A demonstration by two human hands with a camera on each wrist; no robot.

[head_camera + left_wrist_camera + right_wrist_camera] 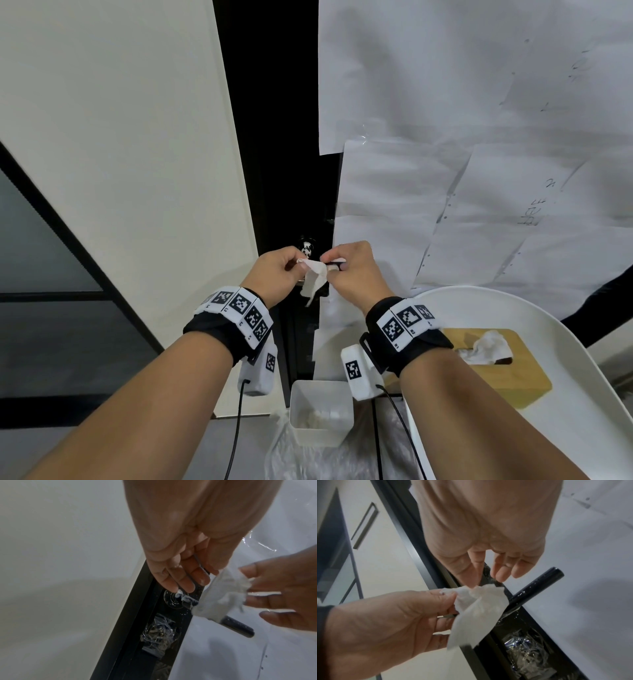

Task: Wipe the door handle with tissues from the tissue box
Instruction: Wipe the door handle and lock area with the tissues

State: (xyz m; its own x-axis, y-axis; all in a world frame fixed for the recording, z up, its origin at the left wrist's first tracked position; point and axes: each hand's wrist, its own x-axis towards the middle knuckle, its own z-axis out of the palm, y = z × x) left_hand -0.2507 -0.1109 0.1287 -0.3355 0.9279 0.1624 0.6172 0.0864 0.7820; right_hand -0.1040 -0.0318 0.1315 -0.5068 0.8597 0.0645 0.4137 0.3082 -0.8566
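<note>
A crumpled white tissue hangs between my two hands in front of the black lever door handle. My left hand pinches its left corner with the other fingers curled. My right hand pinches the upper right edge between thumb and forefinger. In the left wrist view the tissue drapes over the handle near its round base. The right wrist view shows the tissue lying against the handle, with the bar's free end bare. The wooden tissue box sits low on the right.
The box rests on a white round surface with a tissue sticking out. A white bin holding used tissues stands on the floor below the hands. The door is covered in white paper sheets. A small plastic bag is taped under the handle.
</note>
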